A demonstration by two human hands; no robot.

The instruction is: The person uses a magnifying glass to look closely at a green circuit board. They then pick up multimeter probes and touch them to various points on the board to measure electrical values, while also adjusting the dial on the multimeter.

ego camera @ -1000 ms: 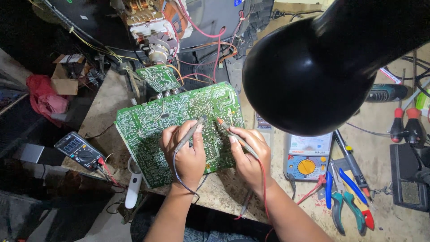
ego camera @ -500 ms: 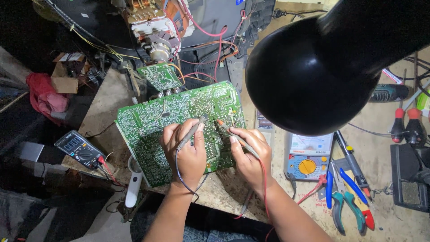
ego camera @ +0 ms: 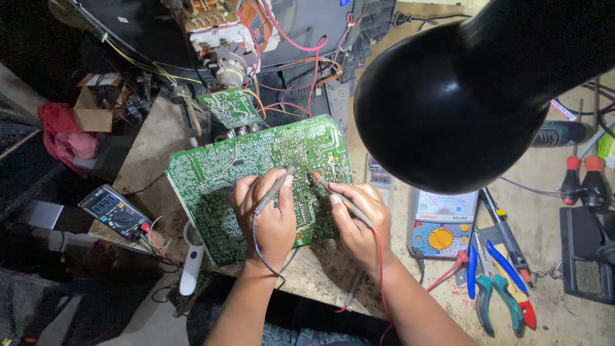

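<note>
Currently, a dark probe [ego camera: 274, 190] is held in the closed grip of the left hand [ego camera: 266, 218], its long axis running up-right to a tip on the green circuit board [ego camera: 211, 186] on the table [ego camera: 544, 224]. A red-tipped probe [ego camera: 336, 192] is pinched in the right hand [ego camera: 362, 221], pointing up-left. Should either tip slip, neighbouring solder points could be bridged.

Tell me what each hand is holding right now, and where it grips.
Left hand holds a grey test probe by its shaft; right hand holds a red-tipped probe likewise, tips on the green circuit board.
</note>
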